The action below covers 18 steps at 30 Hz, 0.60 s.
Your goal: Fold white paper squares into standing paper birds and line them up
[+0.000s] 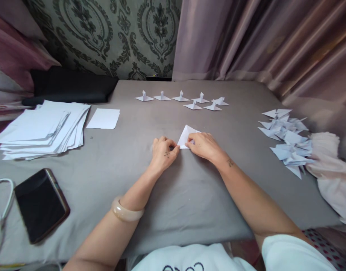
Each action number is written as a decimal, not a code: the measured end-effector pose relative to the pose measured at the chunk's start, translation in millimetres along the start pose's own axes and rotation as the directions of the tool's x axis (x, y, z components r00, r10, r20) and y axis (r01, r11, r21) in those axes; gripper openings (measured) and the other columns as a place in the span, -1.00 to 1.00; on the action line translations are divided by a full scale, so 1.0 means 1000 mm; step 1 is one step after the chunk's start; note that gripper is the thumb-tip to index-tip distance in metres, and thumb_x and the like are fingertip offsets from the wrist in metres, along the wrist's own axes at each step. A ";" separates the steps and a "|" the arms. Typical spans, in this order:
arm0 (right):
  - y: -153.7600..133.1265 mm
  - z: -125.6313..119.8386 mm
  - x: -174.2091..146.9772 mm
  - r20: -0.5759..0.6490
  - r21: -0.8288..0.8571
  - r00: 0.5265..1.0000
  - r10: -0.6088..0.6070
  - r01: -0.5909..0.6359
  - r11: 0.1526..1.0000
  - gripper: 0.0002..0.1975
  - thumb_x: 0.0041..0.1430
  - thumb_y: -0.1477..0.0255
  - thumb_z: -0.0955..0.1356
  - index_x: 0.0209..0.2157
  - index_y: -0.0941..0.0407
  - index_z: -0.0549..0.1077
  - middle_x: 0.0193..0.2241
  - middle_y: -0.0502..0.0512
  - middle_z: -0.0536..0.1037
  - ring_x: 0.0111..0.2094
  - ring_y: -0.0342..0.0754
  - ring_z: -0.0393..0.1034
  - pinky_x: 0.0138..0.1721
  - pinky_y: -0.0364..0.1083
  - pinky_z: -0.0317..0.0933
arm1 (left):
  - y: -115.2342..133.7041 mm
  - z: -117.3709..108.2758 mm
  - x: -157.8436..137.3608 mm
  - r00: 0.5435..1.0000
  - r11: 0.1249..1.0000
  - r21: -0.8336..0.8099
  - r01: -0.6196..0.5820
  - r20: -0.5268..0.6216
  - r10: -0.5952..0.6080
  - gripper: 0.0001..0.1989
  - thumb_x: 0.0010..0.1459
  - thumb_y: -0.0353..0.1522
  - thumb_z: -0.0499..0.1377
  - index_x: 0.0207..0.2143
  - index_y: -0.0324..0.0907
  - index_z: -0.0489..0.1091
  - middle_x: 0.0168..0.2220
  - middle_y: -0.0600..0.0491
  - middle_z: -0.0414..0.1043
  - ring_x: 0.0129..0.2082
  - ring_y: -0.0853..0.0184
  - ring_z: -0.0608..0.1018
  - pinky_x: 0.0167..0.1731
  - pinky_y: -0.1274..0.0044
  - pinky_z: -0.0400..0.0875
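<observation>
A small white piece of paper (185, 134), folded into a pointed shape, lies on the grey cloth in front of me. My left hand (164, 150) pinches its lower left corner between thumb and forefinger. From the other side, my right hand (203, 146) presses curled fingers onto the paper's right part and covers much of it. Beyond my hands, several folded paper cranes (181, 96) stand in two rows. A flat white paper square (103, 118) lies to the left, beside a stack of white sheets (40, 128).
A pile of folded paper cranes (293, 143) lies at the right, against a pale bunched cloth (331, 162). At the near left are a phone (41, 205) and a white cable (5, 210). A black folded item (71, 84) rests at the back left. Curtains (246, 37) hang behind.
</observation>
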State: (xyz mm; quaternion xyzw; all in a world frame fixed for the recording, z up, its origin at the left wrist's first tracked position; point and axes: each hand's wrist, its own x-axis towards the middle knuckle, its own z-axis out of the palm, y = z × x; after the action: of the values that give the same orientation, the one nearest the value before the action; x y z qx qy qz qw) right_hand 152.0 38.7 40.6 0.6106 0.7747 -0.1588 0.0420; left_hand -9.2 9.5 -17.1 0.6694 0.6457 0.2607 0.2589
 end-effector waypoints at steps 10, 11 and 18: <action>0.001 0.000 0.002 0.011 0.003 1.000 0.016 -0.016 1.000 -0.79 0.19 0.35 0.28 -0.24 0.07 0.54 -0.18 0.15 0.60 -0.18 0.04 0.44 -0.26 -0.07 0.10 | 0.006 0.002 0.001 0.999 0.999 0.035 0.036 -0.003 -0.036 -0.88 0.07 -0.32 0.18 -0.47 -0.14 0.48 -0.30 -0.02 0.41 -0.19 0.13 0.35 -0.12 0.30 0.28; 0.001 0.000 0.003 0.013 0.006 1.000 0.020 -0.020 1.000 -0.78 0.19 0.35 0.28 -0.23 0.07 0.54 -0.18 0.15 0.60 -0.18 0.04 0.44 -0.27 -0.07 0.10 | 0.007 0.002 0.002 0.999 0.999 0.036 0.040 0.000 -0.040 -0.88 0.06 -0.33 0.19 -0.48 -0.14 0.47 -0.30 -0.02 0.41 -0.18 0.13 0.35 -0.12 0.30 0.28; 0.001 0.000 0.003 0.030 0.016 0.999 0.037 -0.038 0.999 -0.77 0.19 0.34 0.27 -0.23 0.07 0.53 -0.19 0.16 0.60 -0.20 0.03 0.44 -0.29 -0.08 0.11 | 0.010 0.001 0.003 0.997 0.996 0.048 0.072 0.036 -0.074 -0.91 0.04 -0.34 0.20 -0.49 -0.14 0.45 -0.27 -0.03 0.38 -0.15 0.11 0.35 -0.10 0.31 0.25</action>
State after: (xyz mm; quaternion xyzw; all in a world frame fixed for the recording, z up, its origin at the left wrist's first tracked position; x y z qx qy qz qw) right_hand 152.1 41.9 39.5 0.6230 0.7611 -0.1734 0.0512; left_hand -0.9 12.2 -10.8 0.6559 0.6707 0.2235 0.2646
